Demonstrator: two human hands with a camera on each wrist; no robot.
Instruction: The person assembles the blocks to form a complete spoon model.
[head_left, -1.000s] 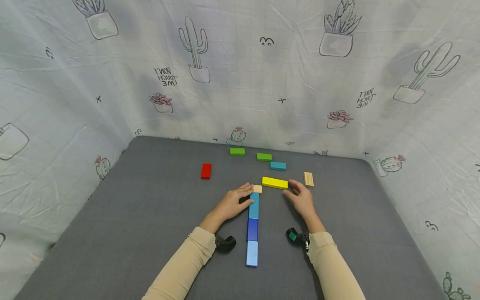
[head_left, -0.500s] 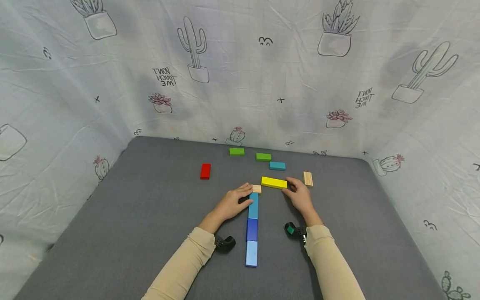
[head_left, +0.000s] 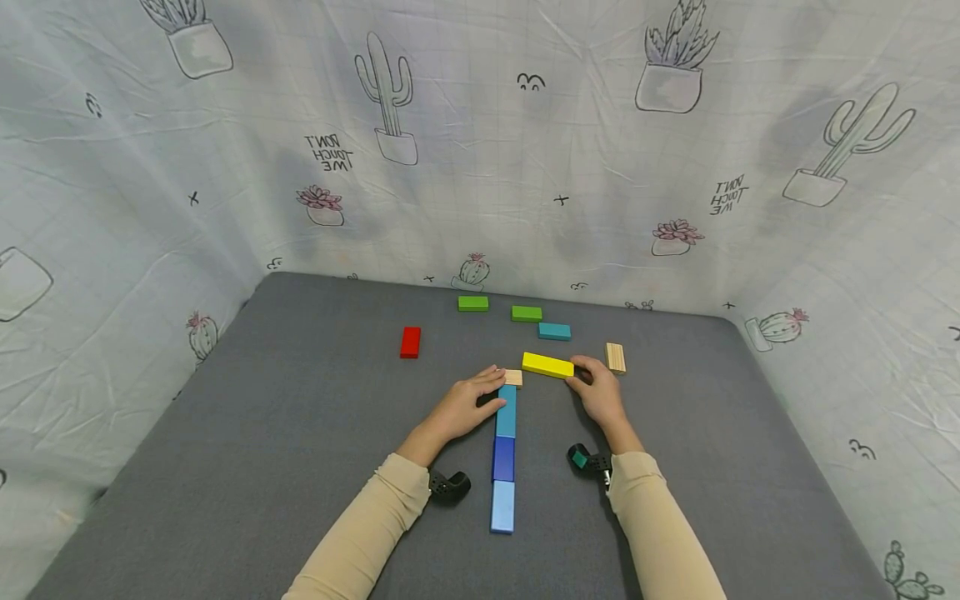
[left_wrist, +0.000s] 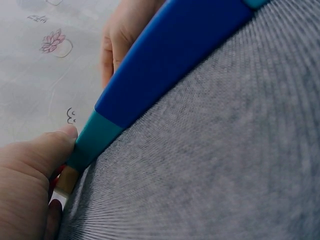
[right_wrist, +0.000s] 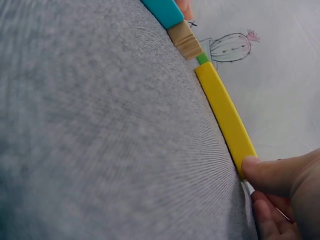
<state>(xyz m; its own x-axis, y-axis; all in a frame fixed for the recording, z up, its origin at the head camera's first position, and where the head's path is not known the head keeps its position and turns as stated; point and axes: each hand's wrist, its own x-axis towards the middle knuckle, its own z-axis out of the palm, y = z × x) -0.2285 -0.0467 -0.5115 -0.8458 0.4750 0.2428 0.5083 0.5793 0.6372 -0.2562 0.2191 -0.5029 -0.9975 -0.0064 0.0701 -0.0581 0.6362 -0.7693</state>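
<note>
In the head view a column of end-to-end blocks runs away from me: a pale blue block, a dark blue block, a sky-blue block and a wooden block lying crosswise at the far end. My left hand rests there, thumb against the sky-blue block and straight fingers at the wooden one's left end. To the right lies a yellow block, slightly angled and apart from the wooden block. My right hand pinches its right end; the right wrist view shows the thumb on it.
Farther back lie a red block, two green blocks and a teal block. A second wooden block stands just beyond my right hand. Printed cloth walls border the grey table.
My right hand has shifted slightly left and closed its fingers and thumb onto the yellow block's right end. The left hand and the column of blocks stay where they were.
</note>
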